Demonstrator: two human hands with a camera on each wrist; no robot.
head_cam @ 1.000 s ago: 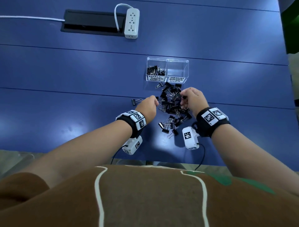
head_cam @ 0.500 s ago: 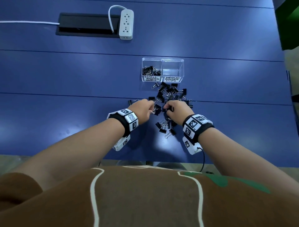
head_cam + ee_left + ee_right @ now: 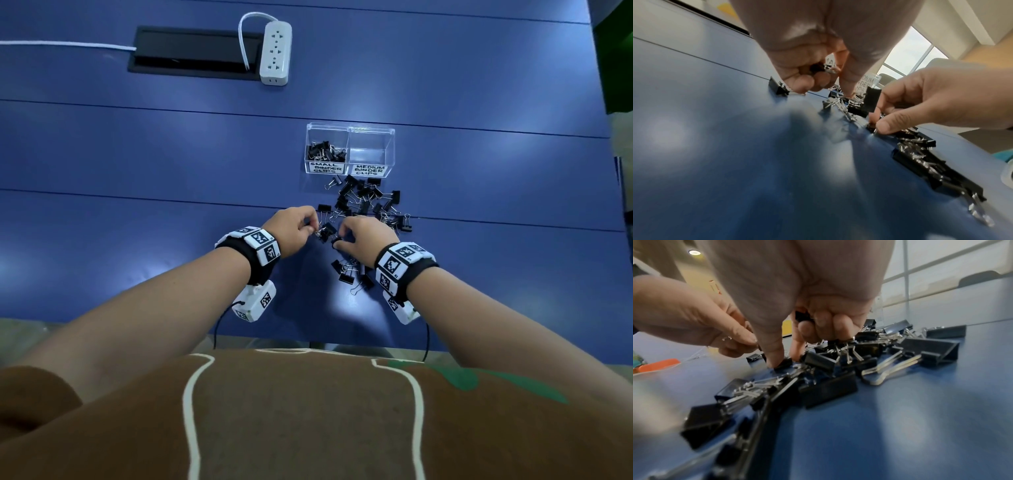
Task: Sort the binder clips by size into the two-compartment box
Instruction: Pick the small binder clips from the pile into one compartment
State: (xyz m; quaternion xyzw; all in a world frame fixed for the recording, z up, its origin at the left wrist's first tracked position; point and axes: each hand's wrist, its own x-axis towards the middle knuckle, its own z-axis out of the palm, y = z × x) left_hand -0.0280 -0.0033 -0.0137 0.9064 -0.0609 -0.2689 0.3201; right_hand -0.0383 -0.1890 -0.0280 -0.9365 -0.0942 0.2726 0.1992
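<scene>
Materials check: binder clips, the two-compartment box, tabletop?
Binder clips: matte black bodies, likely painted metal, with shiny silver wire handles that glint in the right wrist view.
Two-compartment box: clear glossy plastic; clips show through its walls.
Tabletop: smooth blue, semi-gloss with soft light reflections, probably laminate.

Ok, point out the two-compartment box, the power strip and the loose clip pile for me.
two-compartment box (image 3: 371, 150): head view, clear wall of the medium compartment.
power strip (image 3: 276, 51): head view, middle of its socket face.
clip pile (image 3: 364, 198): head view, upper middle.
</scene>
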